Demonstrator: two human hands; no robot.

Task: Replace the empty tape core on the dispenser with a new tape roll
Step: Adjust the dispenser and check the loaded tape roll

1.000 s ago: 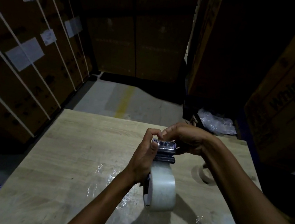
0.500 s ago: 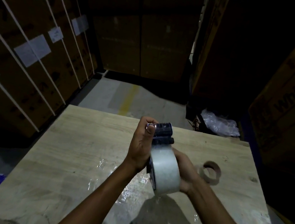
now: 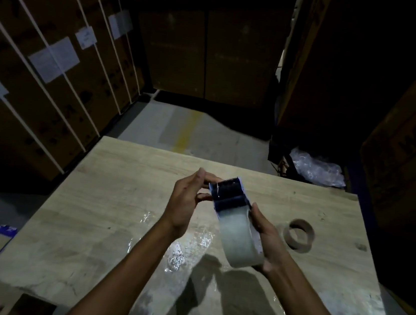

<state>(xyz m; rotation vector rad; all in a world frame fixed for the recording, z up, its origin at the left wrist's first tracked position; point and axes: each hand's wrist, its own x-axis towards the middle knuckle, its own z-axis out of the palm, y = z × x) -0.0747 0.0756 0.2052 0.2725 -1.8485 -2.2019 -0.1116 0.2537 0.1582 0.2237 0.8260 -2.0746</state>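
Note:
Above the wooden table (image 3: 107,197) I hold a dark blue tape dispenser (image 3: 228,195) with a full clear tape roll (image 3: 237,239) mounted on it. My right hand (image 3: 265,239) cradles the roll and dispenser from the right side and underneath. My left hand (image 3: 187,202) is at the dispenser's toothed front end, with fingertips pinching near its left edge. The empty brown cardboard core (image 3: 300,234) lies flat on the table to the right of my hands.
Scraps of clear film (image 3: 176,255) lie on the table below my left wrist. Tall cardboard boxes (image 3: 56,60) stand on the left, back and right. A crumpled plastic bag (image 3: 317,168) is on the floor beyond the table's far right corner.
My right hand dropped from the dispenser's top to under the roll. The dispenser now tilts with its toothed end away, and my left hand's grip has loosened to the fingertips.

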